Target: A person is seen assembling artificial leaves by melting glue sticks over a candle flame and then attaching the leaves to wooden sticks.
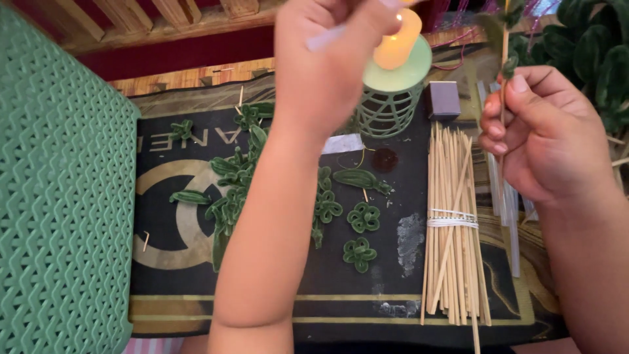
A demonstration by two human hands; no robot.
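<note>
The left hand is pinching a clear glue stick, its tip seeming to be warming at the lit candle; just right of the candle, the right hand is gripping a thin leafed skewer. Joining likely calls for a softened tip. Below the candle, on the dark printed mat, are lying green fuzzy leaves and a bundled stack of skewers.

bare forearms, no sleeves/rings
</note>
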